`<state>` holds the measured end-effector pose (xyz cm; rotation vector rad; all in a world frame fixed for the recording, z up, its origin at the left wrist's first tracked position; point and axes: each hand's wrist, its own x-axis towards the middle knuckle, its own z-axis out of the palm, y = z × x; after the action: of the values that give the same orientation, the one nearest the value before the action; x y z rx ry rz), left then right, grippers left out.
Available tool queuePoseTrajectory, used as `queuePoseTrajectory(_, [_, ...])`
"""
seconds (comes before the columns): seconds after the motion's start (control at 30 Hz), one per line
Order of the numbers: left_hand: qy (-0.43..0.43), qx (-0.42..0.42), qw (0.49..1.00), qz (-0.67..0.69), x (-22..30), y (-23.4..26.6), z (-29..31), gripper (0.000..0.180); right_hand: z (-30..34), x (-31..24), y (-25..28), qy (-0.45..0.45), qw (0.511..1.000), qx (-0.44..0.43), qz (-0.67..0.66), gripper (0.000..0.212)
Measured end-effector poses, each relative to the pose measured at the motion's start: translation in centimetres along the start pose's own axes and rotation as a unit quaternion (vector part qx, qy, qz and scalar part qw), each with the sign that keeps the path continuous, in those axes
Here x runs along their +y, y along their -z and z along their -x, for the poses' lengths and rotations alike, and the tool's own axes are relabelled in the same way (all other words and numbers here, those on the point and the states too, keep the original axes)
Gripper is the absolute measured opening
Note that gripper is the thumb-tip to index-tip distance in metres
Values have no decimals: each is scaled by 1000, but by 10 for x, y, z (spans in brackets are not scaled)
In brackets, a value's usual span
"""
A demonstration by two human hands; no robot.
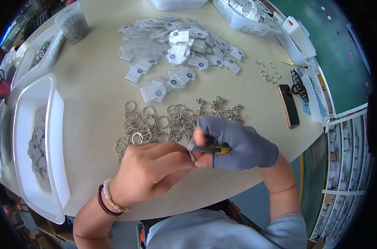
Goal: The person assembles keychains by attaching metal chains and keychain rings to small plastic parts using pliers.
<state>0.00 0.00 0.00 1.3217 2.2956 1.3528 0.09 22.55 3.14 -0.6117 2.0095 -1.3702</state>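
My left hand, bare with bead bracelets at the wrist, pinches a small metal ring at its fingertips. My right hand, in a grey glove with open fingertips, grips small yellow-handled pliers whose tip meets that ring. Both hands hover over the near edge of a beige round table. Just beyond them lies a spread of metal key rings and small chain links. Farther back sits a heap of clear plastic tags with white house-shaped cards.
A white tray holding finished tags stands at the left. A second tray with rings and a cup of small rings sit far left. A white basket, a phone and a few loose rings lie right.
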Motion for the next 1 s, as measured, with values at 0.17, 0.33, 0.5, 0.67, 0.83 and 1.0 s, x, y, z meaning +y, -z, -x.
queuePoseTrajectory(0.17, [-40, 260, 964, -39, 3, -10, -8, 20, -3, -5, -28, 152, 945, 287, 31, 18])
queuePoseTrajectory(0.33, [97, 333, 932, 109, 1, -5, 2, 12, 23, 2, -13, 93, 940, 157, 289, 21])
queuePoseTrajectory(0.5, [154, 340, 900, 225, 4, 1, 1, 13, 32, 14, -22, 101, 809, 70, 576, 18])
queuePoseTrajectory(0.67, [161, 324, 909, 208, 1, -2, 0, 14, 20, 15, -22, 83, 764, 37, 638, 17])
queuePoseTrajectory(0.83, [180, 316, 902, 232, -1, -2, 2, 16, 19, 14, -7, 101, 860, 52, 498, 29])
queuePoseTrajectory(1.0, [214, 262, 897, 285, -2, -5, 2, 17, 20, 10, 12, 38, 968, 49, 242, 20])
